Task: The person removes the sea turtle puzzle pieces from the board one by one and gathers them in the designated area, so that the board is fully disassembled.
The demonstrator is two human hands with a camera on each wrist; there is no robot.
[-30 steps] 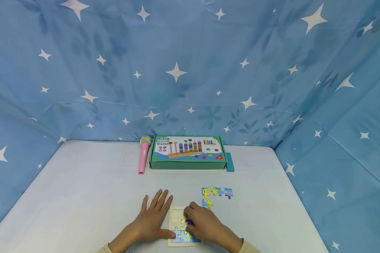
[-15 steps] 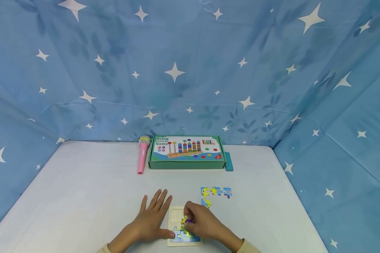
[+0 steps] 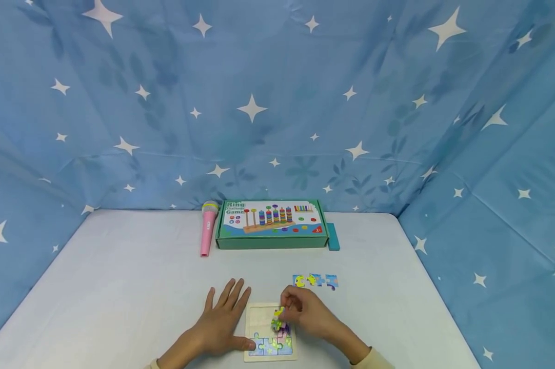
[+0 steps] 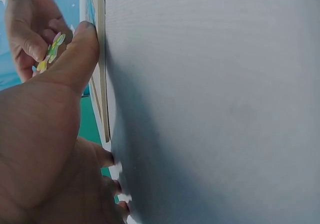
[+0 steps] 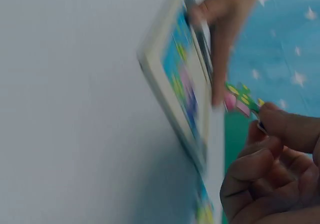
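My right hand (image 3: 311,313) pinches a green and yellow jigsaw piece (image 3: 276,324) between thumb and fingers, raised over the wooden puzzle tray (image 3: 254,321). In the right wrist view this jigsaw piece (image 5: 242,98) also shows pink. Several blue pieces (image 3: 270,347) lie joined along the tray's near side, with a pink and purple piece (image 3: 284,335) above them at the right. My left hand (image 3: 222,323) lies spread on the table at the tray's left, its thumb resting on the tray's lower left corner. In the left wrist view that thumb (image 4: 82,49) touches the frame.
Loose jigsaw pieces (image 3: 316,280) lie in a row beyond my right hand. Farther back stand a green ring game box (image 3: 272,242), a pink toy microphone (image 3: 207,233) and a teal block (image 3: 333,237). A blue starry curtain (image 3: 277,102) closes off the table's back and sides.
My right hand has lifted the green and yellow piece off the tray area and shifted right, uncovering the pink and purple piece. It now hides a loose piece. My left hand stays put.
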